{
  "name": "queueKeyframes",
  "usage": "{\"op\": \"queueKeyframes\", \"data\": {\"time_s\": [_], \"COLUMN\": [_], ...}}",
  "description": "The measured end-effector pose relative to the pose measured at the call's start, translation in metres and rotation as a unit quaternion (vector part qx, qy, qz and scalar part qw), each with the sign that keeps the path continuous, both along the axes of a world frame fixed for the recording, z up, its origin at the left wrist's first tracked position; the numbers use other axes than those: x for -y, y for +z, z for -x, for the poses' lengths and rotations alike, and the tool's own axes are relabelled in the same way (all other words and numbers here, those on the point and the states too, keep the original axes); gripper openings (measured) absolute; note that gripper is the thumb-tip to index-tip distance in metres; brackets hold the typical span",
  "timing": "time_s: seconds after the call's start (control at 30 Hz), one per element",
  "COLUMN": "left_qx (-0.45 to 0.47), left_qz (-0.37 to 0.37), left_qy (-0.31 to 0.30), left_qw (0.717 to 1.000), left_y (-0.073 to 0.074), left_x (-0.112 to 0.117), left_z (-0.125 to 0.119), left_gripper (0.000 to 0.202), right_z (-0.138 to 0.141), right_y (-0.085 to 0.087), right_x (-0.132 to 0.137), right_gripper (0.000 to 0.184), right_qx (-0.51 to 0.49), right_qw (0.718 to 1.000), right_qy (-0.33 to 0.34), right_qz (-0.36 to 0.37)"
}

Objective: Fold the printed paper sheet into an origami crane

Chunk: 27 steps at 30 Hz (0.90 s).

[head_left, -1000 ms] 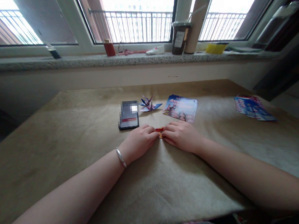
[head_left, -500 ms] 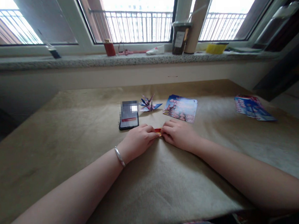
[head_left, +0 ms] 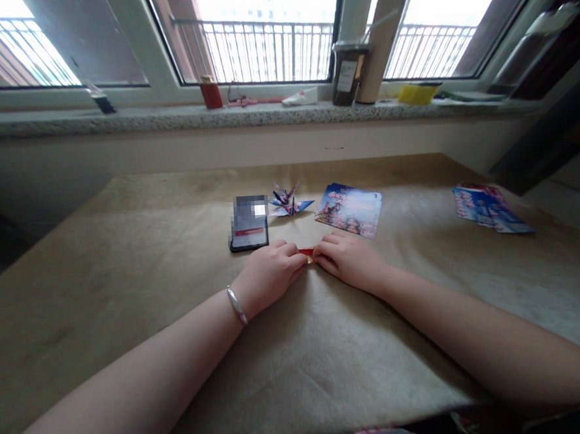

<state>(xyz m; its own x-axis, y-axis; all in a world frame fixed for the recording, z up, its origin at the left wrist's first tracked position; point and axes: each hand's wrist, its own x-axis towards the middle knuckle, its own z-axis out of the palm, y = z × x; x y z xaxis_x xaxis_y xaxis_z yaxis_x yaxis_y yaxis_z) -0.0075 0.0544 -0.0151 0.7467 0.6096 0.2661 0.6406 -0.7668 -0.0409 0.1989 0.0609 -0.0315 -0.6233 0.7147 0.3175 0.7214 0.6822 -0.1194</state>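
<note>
A small red and orange piece of folded paper (head_left: 306, 251) lies between my two hands at the middle of the table, mostly covered by my fingers. My left hand (head_left: 272, 270) is closed on its left end, fingertips pressed together and a silver bangle at the wrist. From the other side, my right hand (head_left: 347, 259) pinches the right end with bent fingers. Just beyond my left hand lies a phone (head_left: 250, 239), its screen partly pixelated. Behind the paper stands a blue and pink folded paper crane (head_left: 290, 202).
A stack of square patterned paper sheets (head_left: 351, 210) lies beyond my right hand, and more patterned sheets (head_left: 491, 210) lie farther right. On the window sill (head_left: 156, 120) stand a red container (head_left: 210, 94), a dark jar (head_left: 347, 76), a tall brown tube (head_left: 382, 41) and a yellow object (head_left: 417, 93).
My fingers have shifted very slightly on the red and orange paper, and the left wrist has turned a little. Both hands keep hold of it; the other things stay put.
</note>
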Motion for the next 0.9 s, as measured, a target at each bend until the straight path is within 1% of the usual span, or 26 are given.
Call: {"op": "queueKeyframes", "data": {"time_s": [0.1, 0.27, 0.33, 0.43, 0.53, 0.63, 0.73, 0.9], "left_qx": [-0.006, 0.002, 0.005, 0.011, 0.024, 0.024, 0.02, -0.027], "left_qz": [-0.006, -0.018, -0.019, -0.013, 0.0, 0.011, 0.004, -0.025], "left_qy": [0.018, 0.017, 0.016, 0.007, -0.008, -0.019, -0.031, -0.071], "left_qw": [1.0, 1.0, 1.0, 1.0, 1.0, 0.999, 0.999, 0.997], "left_y": [-0.001, -0.003, -0.003, -0.003, -0.002, -0.001, 0.0, 0.001], "left_x": [-0.001, -0.002, -0.002, -0.003, -0.004, -0.006, -0.006, -0.007], "left_z": [-0.005, -0.006, -0.004, 0.0, 0.004, 0.008, 0.011, 0.015], "left_gripper": [0.022, 0.022, 0.022, 0.021, 0.019, 0.017, 0.017, 0.023], "right_z": [-0.002, -0.006, -0.006, -0.005, -0.001, 0.002, 0.002, 0.0], "right_y": [0.003, 0.006, 0.006, 0.005, 0.006, 0.007, 0.008, 0.008], "right_x": [0.002, 0.003, 0.002, 0.0, -0.003, -0.004, -0.005, -0.007], "right_gripper": [0.019, 0.013, 0.013, 0.012, 0.01, 0.009, 0.011, 0.011], "right_qx": [-0.009, -0.028, -0.044, -0.081, -0.092, -0.085, -0.082, -0.081], "right_qw": [1.0, 0.999, 0.998, 0.992, 0.987, 0.986, 0.985, 0.982], "right_qy": [0.005, 0.031, 0.023, -0.001, -0.03, -0.046, -0.049, -0.054], "right_qz": [0.007, 0.032, 0.05, 0.097, 0.131, 0.138, 0.145, 0.163]}}
